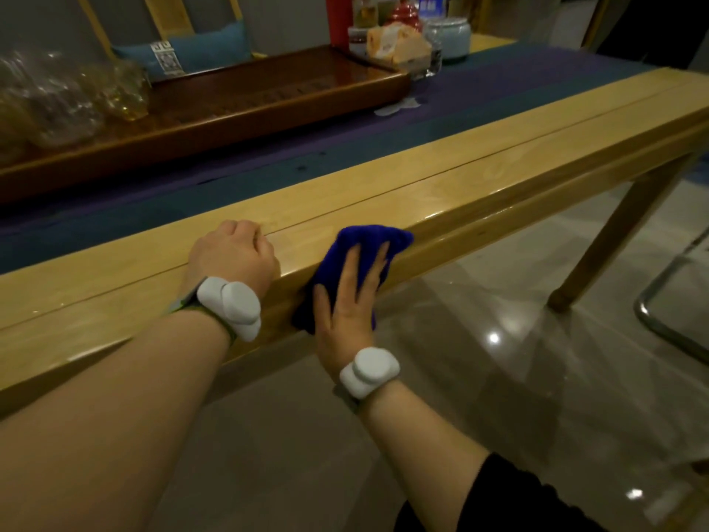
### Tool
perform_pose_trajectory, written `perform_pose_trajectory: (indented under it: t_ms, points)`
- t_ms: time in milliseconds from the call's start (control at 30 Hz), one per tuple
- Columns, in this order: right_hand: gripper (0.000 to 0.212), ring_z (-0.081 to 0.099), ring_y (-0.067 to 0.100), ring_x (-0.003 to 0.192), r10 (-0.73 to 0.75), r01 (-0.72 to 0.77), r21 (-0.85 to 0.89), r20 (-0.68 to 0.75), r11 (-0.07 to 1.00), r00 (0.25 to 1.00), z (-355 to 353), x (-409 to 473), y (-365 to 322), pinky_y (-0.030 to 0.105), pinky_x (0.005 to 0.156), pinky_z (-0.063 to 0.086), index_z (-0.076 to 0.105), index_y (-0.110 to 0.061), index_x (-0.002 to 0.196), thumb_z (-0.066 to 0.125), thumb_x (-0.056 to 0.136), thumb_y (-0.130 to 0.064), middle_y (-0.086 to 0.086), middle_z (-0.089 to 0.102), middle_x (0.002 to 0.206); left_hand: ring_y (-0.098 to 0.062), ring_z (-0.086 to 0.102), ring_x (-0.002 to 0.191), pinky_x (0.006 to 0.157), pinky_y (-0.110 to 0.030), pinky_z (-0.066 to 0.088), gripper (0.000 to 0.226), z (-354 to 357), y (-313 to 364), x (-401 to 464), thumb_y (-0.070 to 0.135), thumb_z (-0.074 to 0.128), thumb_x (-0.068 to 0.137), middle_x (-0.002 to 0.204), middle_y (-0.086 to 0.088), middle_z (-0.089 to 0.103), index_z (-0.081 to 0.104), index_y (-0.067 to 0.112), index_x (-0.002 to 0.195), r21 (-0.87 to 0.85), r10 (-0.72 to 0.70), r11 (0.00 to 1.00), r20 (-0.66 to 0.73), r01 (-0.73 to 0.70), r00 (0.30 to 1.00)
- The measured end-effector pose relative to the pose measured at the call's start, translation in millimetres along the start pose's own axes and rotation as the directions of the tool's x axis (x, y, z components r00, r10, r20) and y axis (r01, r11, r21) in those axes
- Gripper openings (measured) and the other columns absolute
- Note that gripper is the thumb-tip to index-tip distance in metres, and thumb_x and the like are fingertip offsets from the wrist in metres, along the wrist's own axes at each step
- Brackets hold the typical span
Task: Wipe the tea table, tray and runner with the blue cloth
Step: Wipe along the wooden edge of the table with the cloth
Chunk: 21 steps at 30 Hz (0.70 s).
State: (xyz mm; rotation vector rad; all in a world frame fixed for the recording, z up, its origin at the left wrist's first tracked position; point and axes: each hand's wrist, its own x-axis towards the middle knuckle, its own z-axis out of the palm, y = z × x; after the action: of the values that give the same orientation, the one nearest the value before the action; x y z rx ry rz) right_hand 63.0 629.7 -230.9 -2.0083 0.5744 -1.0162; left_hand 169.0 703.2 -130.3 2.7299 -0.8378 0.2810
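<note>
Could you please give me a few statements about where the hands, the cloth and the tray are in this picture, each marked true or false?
1. The right hand presses the blue cloth against the table's front edge with straight fingers. True.
2. The left hand holds the cloth. False: it rests on the tabletop, holding nothing.
3. The wooden tray sits on the runner. True.
4. The cloth lies inside the tray. False: it is at the table's front edge.
</note>
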Motion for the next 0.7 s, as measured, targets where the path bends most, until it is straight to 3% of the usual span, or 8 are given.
perform_pose_trajectory:
  t_ms: [100, 200, 300, 367, 467, 567, 633, 700]
  points:
    - [0.063, -0.027, 0.018, 0.141, -0.066, 0.066, 0.015, 0.018, 0.998, 0.998, -4.0, 3.4, 2.8, 0.040, 0.118, -0.001, -0.020, -0.052, 0.139, 0.025, 0.096, -0.042, -0.018, -0.043, 0.143, -0.033, 0.052, 0.105, 0.091, -0.042, 0.043, 0.037, 0.8, 0.3, 0.6, 0.027, 0.033, 0.097, 0.123, -0.013, 0.054, 0.052, 0.011, 0.125, -0.007, -0.002, 1.000, -0.004, 0.002, 1.000]
    - [0.058, -0.015, 0.027, 0.144, -0.016, 0.022, 0.046, -0.117, 0.999, 0.993, -21.0, 26.6, 10.6, 0.051, 0.117, 0.012, -0.003, -0.044, 0.143, 0.032, 0.098, -0.031, -0.013, -0.030, 0.149, -0.031, 0.052, 0.104, 0.091, -0.042, 0.044, 0.038, 3.4, -1.1, 0.8, 0.028, 0.032, 0.097, 0.122, -0.012, 0.055, 0.051, 0.012, 0.125, 0.005, -0.004, 1.000, -0.005, 0.004, 1.000]
    - [0.047, -0.005, 0.024, 0.145, 0.086, -0.059, 0.103, -0.276, 0.993, 0.957, -41.1, 53.1, 17.1, 0.038, 0.118, 0.012, 0.024, -0.029, 0.144, 0.037, 0.100, -0.024, -0.002, -0.008, 0.156, -0.031, 0.053, 0.102, 0.090, -0.042, 0.045, 0.038, 5.8, -2.0, 0.5, 0.028, 0.033, 0.096, 0.121, -0.012, 0.056, 0.052, 0.012, 0.124, 0.003, 0.002, 1.000, -0.017, -0.001, 1.000]
    - [0.041, -0.003, 0.022, 0.145, 0.120, -0.095, 0.098, -0.295, 0.991, 0.948, -47.9, 61.3, 14.4, 0.032, 0.117, 0.013, 0.037, -0.020, 0.142, 0.039, 0.100, -0.022, 0.003, -0.001, 0.158, -0.030, 0.054, 0.101, 0.089, -0.041, 0.045, 0.037, 6.5, -2.8, 1.1, 0.028, 0.033, 0.096, 0.119, -0.011, 0.056, 0.052, 0.012, 0.123, 0.005, 0.004, 1.000, -0.032, -0.004, 0.999]
    - [0.038, -0.004, 0.031, 0.145, 0.099, -0.112, -0.053, -0.204, 0.992, 0.974, -44.1, 49.0, -0.7, 0.042, 0.118, 0.013, 0.042, -0.016, 0.137, 0.038, 0.100, -0.024, 0.009, 0.005, 0.158, -0.030, 0.054, 0.100, 0.089, -0.041, 0.045, 0.037, 7.2, -4.2, 0.5, 0.029, 0.033, 0.095, 0.118, -0.011, 0.057, 0.053, 0.013, 0.122, -0.001, 0.008, 1.000, -0.041, -0.008, 0.999]
    - [0.051, -0.014, 0.038, 0.141, -0.085, 0.105, -0.410, 0.067, 0.906, 0.994, -36.1, 27.8, -16.5, 0.056, 0.116, 0.005, 0.037, -0.012, 0.141, 0.024, 0.098, -0.036, 0.017, 0.010, 0.156, -0.028, 0.054, 0.098, 0.089, -0.040, 0.045, 0.036, 8.0, -3.0, 0.6, 0.029, 0.034, 0.096, 0.117, -0.009, 0.058, 0.053, 0.014, 0.122, 0.009, -0.005, 1.000, -0.039, 0.005, 0.999]
    - [0.062, -0.019, 0.037, 0.141, -0.091, 0.276, -0.603, 0.319, 0.748, 0.943, -41.7, 27.0, -18.6, 0.055, 0.116, -0.003, 0.025, -0.020, 0.147, 0.004, 0.094, -0.044, 0.011, 0.002, 0.158, -0.026, 0.054, 0.098, 0.089, -0.039, 0.046, 0.036, 7.5, -2.6, 0.0, 0.030, 0.033, 0.096, 0.117, -0.008, 0.058, 0.053, 0.015, 0.122, 0.013, -0.012, 1.000, -0.034, 0.012, 0.999]
    - [0.056, -0.010, 0.032, 0.144, -0.091, 0.302, -0.597, 0.357, 0.743, 0.930, -56.9, 42.0, -15.8, 0.046, 0.117, -0.008, 0.026, -0.027, 0.146, 0.010, 0.096, -0.047, 0.005, 0.009, 0.158, -0.026, 0.055, 0.099, 0.089, -0.039, 0.045, 0.036, 6.4, -2.0, -1.2, 0.030, 0.033, 0.096, 0.117, -0.007, 0.058, 0.052, 0.015, 0.122, 0.007, -0.008, 1.000, -0.034, 0.008, 0.999]
